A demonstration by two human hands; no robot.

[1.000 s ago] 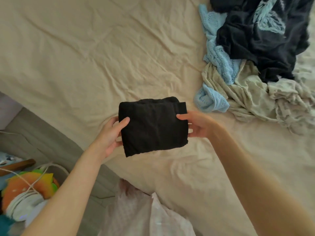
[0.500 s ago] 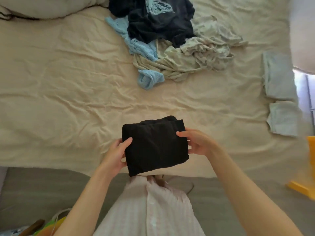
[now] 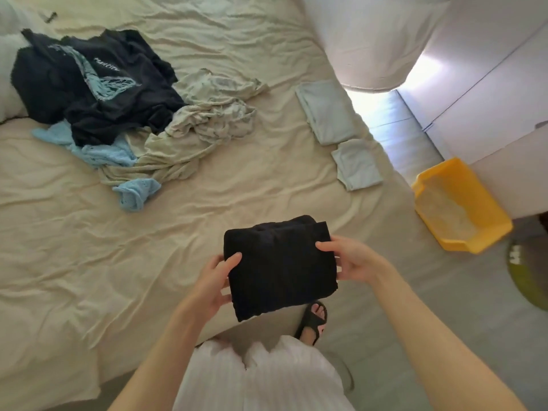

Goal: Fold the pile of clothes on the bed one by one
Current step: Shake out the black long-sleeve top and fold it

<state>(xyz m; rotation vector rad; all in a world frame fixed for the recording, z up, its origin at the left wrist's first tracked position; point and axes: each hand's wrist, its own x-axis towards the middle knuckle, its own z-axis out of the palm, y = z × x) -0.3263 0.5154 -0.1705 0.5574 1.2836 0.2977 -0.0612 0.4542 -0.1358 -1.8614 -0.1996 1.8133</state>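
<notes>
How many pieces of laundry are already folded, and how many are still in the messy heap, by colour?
Folded, black, held by the left hand and right hand: 1 black bundle
Folded, pale blue, on the bed: 2, a larger one and a smaller one
Heap, dark printed top: 1
Heap, light blue knit: 1, as far as shows
Heap, cream garment: 1, as far as shows
Total: 6

Folded black garment (image 3: 280, 266) — carried rightward

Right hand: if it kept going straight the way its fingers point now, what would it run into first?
The right hand points left, thumb already on the folded black garment it grips. Pushed on, it would press into that bundle, then likely meet the left hand.
</notes>
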